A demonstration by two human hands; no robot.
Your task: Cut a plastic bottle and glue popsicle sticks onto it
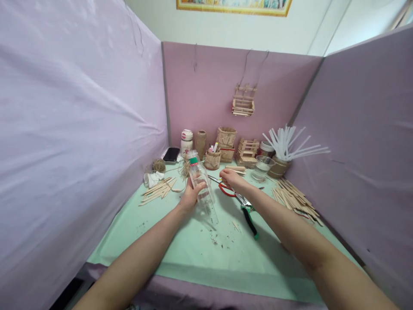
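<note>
My left hand (191,192) is closed around a clear plastic bottle (204,183) with a green label band near its neck. The bottle tilts, neck up and to the left, and its lower end looks cut open. To its right, my right hand (231,178) has its fingers bent together; what they hold, if anything, is hidden. Just below that hand are red-handled scissors (227,192), partly covered by it. Pruning shears (249,221) with black and green handles lie beside my right forearm. Small dark scraps (215,242) are scattered in front of the bottle.
Wooden sticks lie in a left pile (158,189) and a right pile (295,198). Along the back stand a white bottle (186,142), a pen holder (212,159), a water bowl (262,170) and a pot of white strips (280,167). A stick basket (244,105) hangs behind.
</note>
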